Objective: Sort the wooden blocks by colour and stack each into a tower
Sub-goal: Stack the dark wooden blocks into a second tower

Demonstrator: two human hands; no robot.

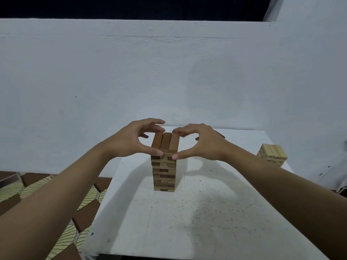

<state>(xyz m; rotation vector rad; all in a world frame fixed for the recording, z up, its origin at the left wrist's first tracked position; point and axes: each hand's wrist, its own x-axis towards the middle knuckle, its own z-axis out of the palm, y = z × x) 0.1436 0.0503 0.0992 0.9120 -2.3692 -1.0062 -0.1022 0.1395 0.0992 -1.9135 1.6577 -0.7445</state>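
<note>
Head camera: both hands are up at the top of the brown tower [163,171], which stands on the white table [206,228] right between them. The left hand [131,141] and the right hand [203,144] each form a C. Each thumb tip is on the near ends of the top row [165,142], with the fingers curled over to its far ends. So both hands are pinching that row of three dark blocks lengthwise, the left hand on the left side and the right hand on the right. The two thumbs sit close together, not quite meeting.

These look like small solid wooden sticks, so I'd call them light, stiff and smooth-faced. Fingers won't crush them, but they will probably slide on one another. The tower is tall, narrow and loose, and the rows lower down show little gaps and uneven ends. A sideways nudge could bring it all down. The best hold is just where the fingers are, on the end faces, squeezing along the length. The pressure wants to be gentle and equal from both sides, with no leaning down.

Well off to the right of the right hand stands a shorter pale tower [272,154]. Just behind that hand a dark corner [220,135] peeks out, likely another brown block, though it is mostly hidden. Under the left forearm runs a patterned floor [84,209].

No brand or label can be read. Dark specks on the pale tower's side could be print or grain; they are too small to tell.
</note>
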